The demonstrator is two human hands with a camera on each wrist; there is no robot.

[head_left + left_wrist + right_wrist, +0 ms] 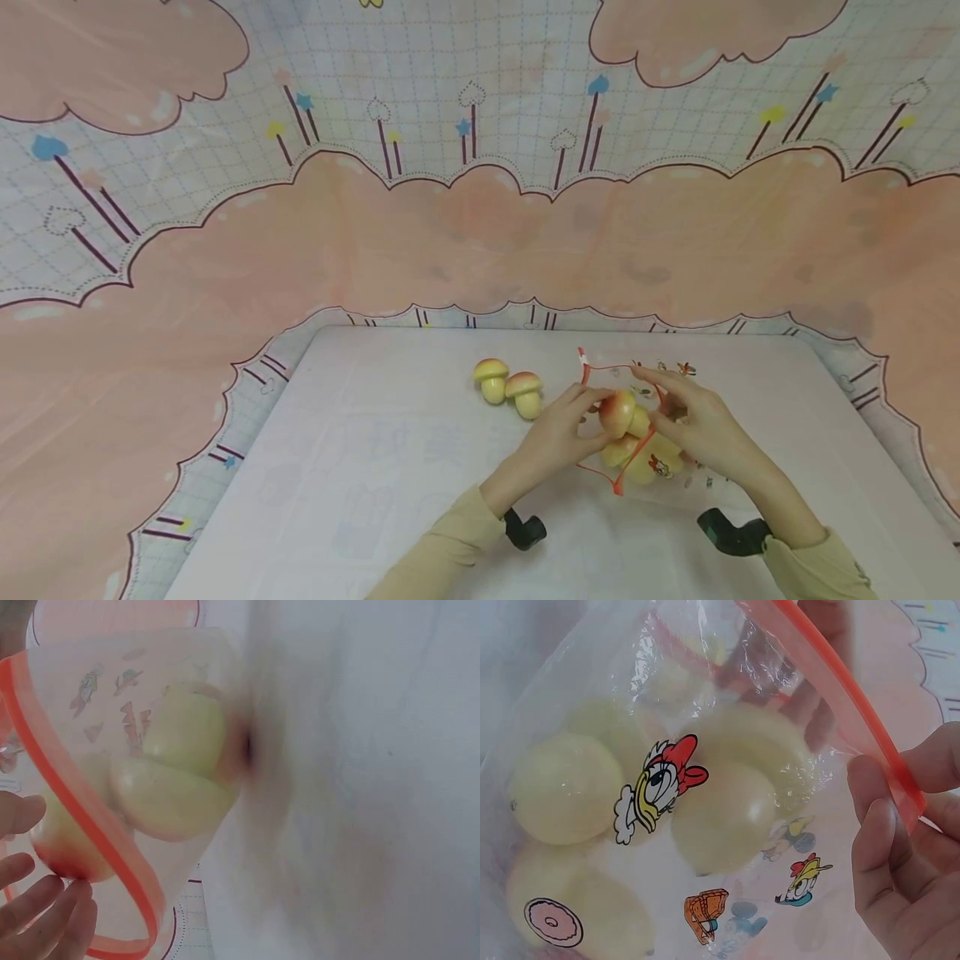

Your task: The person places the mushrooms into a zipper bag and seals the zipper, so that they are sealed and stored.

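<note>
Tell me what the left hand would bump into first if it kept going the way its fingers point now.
Probably the red-capped toy mushroom that the left hand already touches at the mouth of the clear red-rimmed zip bag; the right hand lies just beyond, though depth is hard to judge.

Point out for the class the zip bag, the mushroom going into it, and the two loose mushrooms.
zip bag [832,682], right wrist view, orange rim.
mushroom [617,412], head view, reddish cap.
two loose mushrooms [522,385], head view, cap of the nearer one.
</note>
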